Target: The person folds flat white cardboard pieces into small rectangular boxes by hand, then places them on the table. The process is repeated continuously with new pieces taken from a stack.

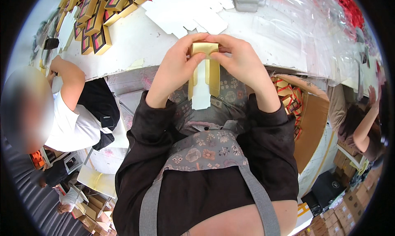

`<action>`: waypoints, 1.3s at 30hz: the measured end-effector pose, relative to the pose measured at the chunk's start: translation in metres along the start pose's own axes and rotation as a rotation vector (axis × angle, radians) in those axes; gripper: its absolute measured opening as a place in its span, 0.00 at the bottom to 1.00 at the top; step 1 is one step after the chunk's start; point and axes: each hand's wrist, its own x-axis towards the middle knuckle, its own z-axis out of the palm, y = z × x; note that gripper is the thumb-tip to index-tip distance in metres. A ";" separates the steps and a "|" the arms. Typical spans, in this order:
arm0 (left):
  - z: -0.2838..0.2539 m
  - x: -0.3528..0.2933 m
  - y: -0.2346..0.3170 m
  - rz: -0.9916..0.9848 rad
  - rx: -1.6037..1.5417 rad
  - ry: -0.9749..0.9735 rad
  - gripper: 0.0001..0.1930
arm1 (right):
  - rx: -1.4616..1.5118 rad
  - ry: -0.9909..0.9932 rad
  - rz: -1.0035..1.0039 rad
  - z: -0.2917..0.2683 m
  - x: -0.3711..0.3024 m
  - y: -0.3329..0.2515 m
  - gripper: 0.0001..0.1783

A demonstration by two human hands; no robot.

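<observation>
Both my hands hold a small gold cardboard box (204, 49) above my lap, just in front of the white table's edge (135, 42). My left hand (177, 65) grips its left side, thumb on the front. My right hand (240, 61) grips its right side and top. Two gold flaps and a white inner flap (201, 94) hang down, unfolded, from the box. My dark sleeves and a flower-patterned apron (205, 149) fill the lower middle.
Several gold boxes with pink windows (96, 18) lie at the table's far left; flat white box blanks (185, 12) and clear plastic bags (304, 26) cover the rest. An open brown carton (308, 112) with boxes stands at my right. One person sits at left, another at right.
</observation>
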 end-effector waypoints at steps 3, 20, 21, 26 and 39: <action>0.004 0.005 0.000 -0.035 0.073 0.059 0.19 | -0.144 -0.001 0.053 0.005 0.001 0.001 0.10; -0.012 0.029 0.010 0.367 1.242 0.128 0.07 | -0.996 0.008 -0.434 0.012 0.030 -0.013 0.09; -0.014 0.030 0.009 0.409 1.213 0.143 0.08 | -1.004 -0.009 -0.457 0.010 0.028 -0.016 0.09; -0.012 0.030 0.006 0.364 1.147 0.178 0.10 | -1.057 -0.069 -0.389 0.009 0.031 -0.021 0.08; -0.018 0.024 0.016 0.313 1.015 0.071 0.18 | -1.066 -0.136 -0.536 0.014 0.029 -0.016 0.10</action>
